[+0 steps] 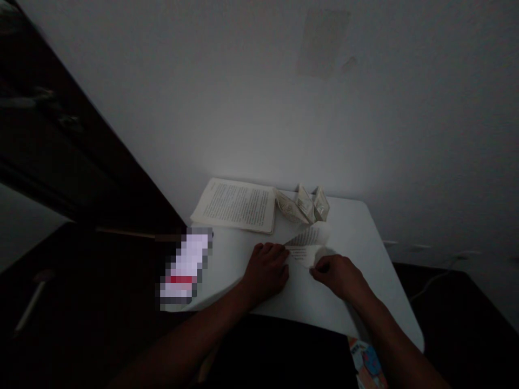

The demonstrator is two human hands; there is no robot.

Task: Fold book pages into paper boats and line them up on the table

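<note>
Head view: paper [303, 255] on white table [302, 297] by grey wall [243, 108], apparently dark floor [81, 308].

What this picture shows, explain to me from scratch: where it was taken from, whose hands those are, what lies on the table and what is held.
There is no machine here, just a person working with two bare hands. The one picture comes from a camera worn on the person's head, facing forward and down, so the forearms enter from below.

On the white table lie printed pages, with three folded paper pieces to their right. At the left edge, a pixelated object is too obscured to identify.

The left hand is at the left end of a partly folded printed sheet; whether it grips or only presses is unclear. The right hand seems to pinch the sheet's near right corner.
</note>
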